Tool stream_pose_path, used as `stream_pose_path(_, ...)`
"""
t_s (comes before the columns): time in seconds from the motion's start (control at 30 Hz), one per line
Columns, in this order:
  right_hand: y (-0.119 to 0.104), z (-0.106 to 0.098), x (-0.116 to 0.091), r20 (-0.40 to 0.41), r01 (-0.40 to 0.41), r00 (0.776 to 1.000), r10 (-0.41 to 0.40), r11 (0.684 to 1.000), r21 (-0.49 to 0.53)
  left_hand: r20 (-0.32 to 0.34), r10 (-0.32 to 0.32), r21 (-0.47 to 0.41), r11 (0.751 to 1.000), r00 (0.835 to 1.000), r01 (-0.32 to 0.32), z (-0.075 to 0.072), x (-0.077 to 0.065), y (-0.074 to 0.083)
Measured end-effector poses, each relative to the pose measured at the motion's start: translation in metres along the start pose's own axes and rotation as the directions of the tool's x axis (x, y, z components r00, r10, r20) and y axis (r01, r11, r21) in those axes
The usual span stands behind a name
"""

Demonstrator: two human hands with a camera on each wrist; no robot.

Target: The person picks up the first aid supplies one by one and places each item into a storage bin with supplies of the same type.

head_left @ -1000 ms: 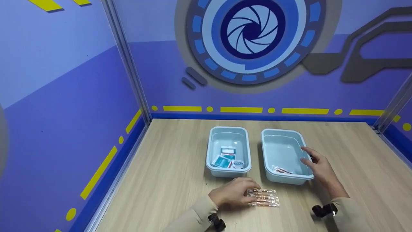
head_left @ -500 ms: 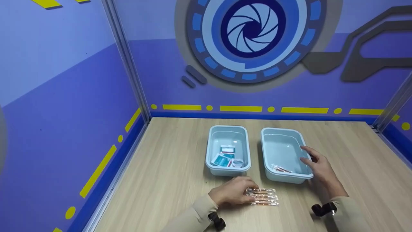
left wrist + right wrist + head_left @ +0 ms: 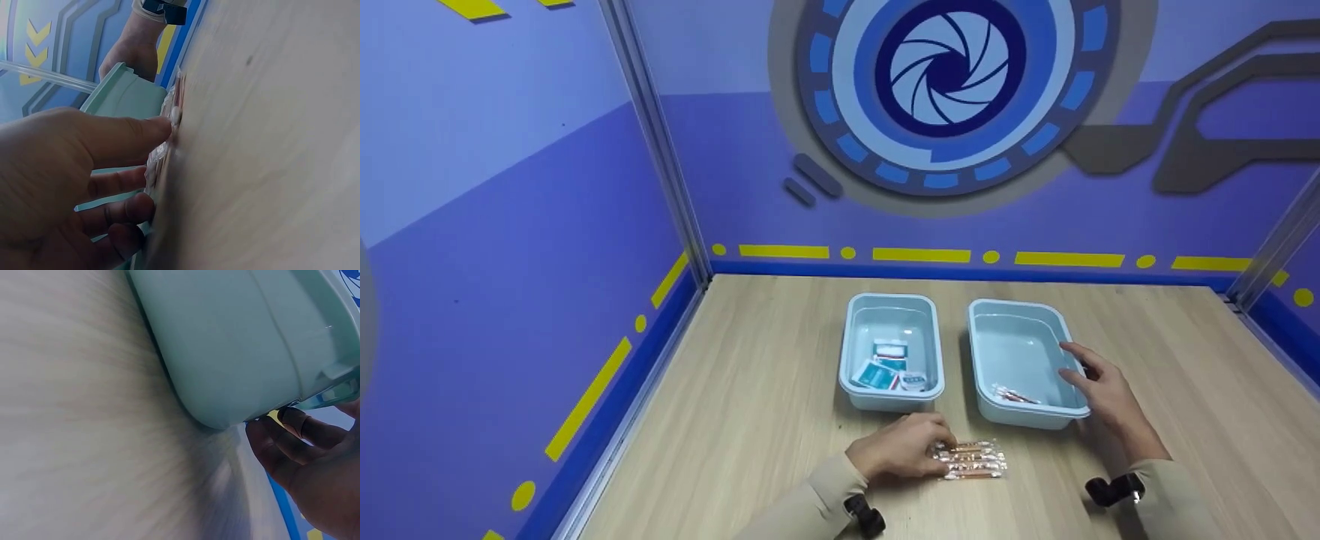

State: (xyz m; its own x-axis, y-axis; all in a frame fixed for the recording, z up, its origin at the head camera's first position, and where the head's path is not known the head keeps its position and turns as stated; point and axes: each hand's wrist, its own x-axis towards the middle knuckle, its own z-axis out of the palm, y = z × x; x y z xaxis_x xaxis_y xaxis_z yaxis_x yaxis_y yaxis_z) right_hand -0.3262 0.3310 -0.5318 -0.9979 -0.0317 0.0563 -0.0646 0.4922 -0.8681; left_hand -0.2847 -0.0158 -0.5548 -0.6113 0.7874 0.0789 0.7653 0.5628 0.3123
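Observation:
A strip of wrapped cotton swabs [image 3: 979, 459] with amber-brown sticks lies flat on the table. My left hand [image 3: 901, 448] pinches its left end, thumb at the near side and fingers at the far side; the left wrist view shows a white swab tip [image 3: 176, 116] beside the thumb. My right hand [image 3: 1117, 405] grips the right wall of the right light-blue bin [image 3: 1012, 352], with two fingertips over the rim. In the right wrist view other fingers [image 3: 275, 450] curl against its outside. A few wrapped swabs [image 3: 1016, 394] lie at the bin's near end.
To the left stands a second light-blue bin [image 3: 891, 322] holding several teal-and-white sachets [image 3: 877, 374]. Both bins sit on the wooden table [image 3: 765, 375], a gap between them. Blue panels [image 3: 735, 172] close off the back and sides.
My left fingertips have drawn in slightly to the left, and the swab strip has shifted a little the same way. My right hand and both bins stay where they were.

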Motion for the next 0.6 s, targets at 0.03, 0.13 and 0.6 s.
stream_pose_path(0.03,0.0004,0.0000,-0.0004,-0.002,0.001,1.000,-0.001,1.000,-0.001,0.000,0.002,0.003,1.000,1.000,-0.002,-0.0002,-0.0001,0.0000)
stream_pose_path(0.13,0.0012,0.0000,-0.0010,-0.002,0.007,1.000,-0.007,1.000,-0.006,0.002,0.002,0.012,1.000,1.000,-0.002,-0.0006,-0.0003,0.0005)
stream_pose_path(0.6,-0.0018,-0.0009,-0.0011,-0.006,0.038,0.999,-0.038,0.999,-0.018,0.000,0.008,0.013,1.000,1.000,-0.008,-0.0022,0.0000,0.0015)
